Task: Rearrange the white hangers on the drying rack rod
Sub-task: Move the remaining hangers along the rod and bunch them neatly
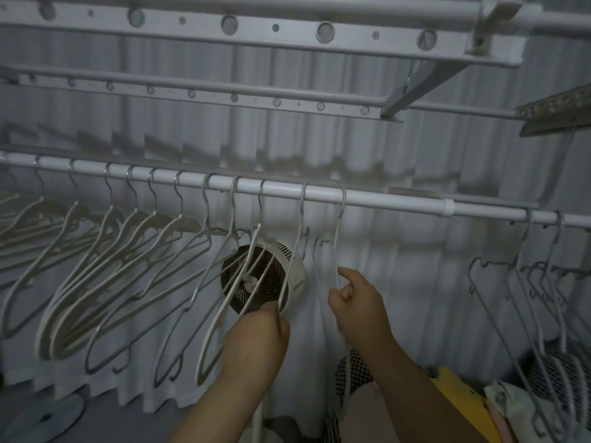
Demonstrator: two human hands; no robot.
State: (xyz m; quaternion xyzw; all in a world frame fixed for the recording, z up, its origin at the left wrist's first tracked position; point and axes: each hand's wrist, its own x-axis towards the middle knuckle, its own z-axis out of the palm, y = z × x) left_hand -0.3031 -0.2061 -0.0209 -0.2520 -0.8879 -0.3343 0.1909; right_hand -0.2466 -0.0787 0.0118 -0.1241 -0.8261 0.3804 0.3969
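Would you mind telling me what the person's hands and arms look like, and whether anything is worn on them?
Both are bare. The left hand and the right hand wear no gloves, and no ring, watch or bracelet shows. The left forearm and right forearm are uncovered down to the picture's edge, no sleeve in view. The light is dim, so fine marks cannot be told.

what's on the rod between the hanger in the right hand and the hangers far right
Nothing hangs there: just bare rod with one white joint collar, shown in the head view.
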